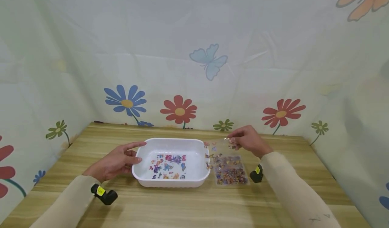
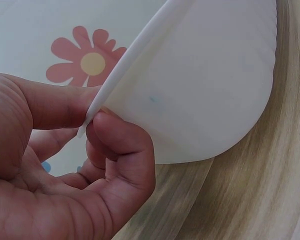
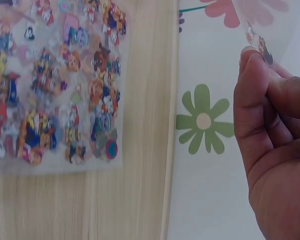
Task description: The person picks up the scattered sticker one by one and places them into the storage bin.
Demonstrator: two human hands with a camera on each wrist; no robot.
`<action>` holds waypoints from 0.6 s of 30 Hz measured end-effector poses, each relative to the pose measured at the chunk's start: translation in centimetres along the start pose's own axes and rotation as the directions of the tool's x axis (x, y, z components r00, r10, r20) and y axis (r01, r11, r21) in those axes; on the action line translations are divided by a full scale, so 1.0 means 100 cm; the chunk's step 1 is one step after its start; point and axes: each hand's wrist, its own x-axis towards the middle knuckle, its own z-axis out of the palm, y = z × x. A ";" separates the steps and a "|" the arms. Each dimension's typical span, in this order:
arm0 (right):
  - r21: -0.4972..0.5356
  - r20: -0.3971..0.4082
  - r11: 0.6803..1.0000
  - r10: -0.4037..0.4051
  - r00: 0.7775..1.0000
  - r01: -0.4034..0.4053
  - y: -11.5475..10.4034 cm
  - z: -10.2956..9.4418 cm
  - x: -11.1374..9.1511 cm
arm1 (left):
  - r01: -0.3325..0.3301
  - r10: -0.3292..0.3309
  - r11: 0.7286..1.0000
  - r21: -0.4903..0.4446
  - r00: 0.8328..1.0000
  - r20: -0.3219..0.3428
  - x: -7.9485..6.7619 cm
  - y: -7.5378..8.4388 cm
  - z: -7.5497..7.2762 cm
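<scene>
A white plastic tub (image 1: 170,183) stands on the table, several small cartoon stickers (image 1: 167,167) showing in its bottom. At its left end my left hand (image 1: 113,162) pinches the rim; the left wrist view shows thumb and fingers (image 2: 125,145) on either side of the tub's edge (image 2: 125,65). Right of the tub, my right hand (image 1: 247,142) pinches the far corner of a clear sticker sheet (image 1: 218,147), lifted with its left side over the tub's right rim. Under and nearer than it lie more sticker sheets (image 1: 231,174), crowded with cartoon figures.
The wood-grain table (image 1: 170,207) runs back to a pale curtain (image 1: 152,76) printed with flowers and a butterfly, which also closes in both sides. A black wrist camera (image 1: 104,195) sits on the left wrist, another camera (image 1: 257,174) on the right.
</scene>
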 end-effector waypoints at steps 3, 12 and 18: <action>0.001 0.004 1.000 0.001 1.000 -0.001 -0.002 0.005 0.002 | 0.001 -0.001 1.000 0.000 1.000 -0.001 0.001 -0.001 0.000; 0.012 0.018 1.000 -0.014 1.000 0.014 -0.011 0.020 0.008 | 0.000 0.000 1.000 -0.007 1.000 -0.004 -0.001 0.000 0.000; 0.033 0.030 0.999 0.004 1.000 -0.005 -0.021 0.032 0.010 | 0.002 -0.002 1.000 0.000 1.000 -0.009 -0.002 0.001 0.001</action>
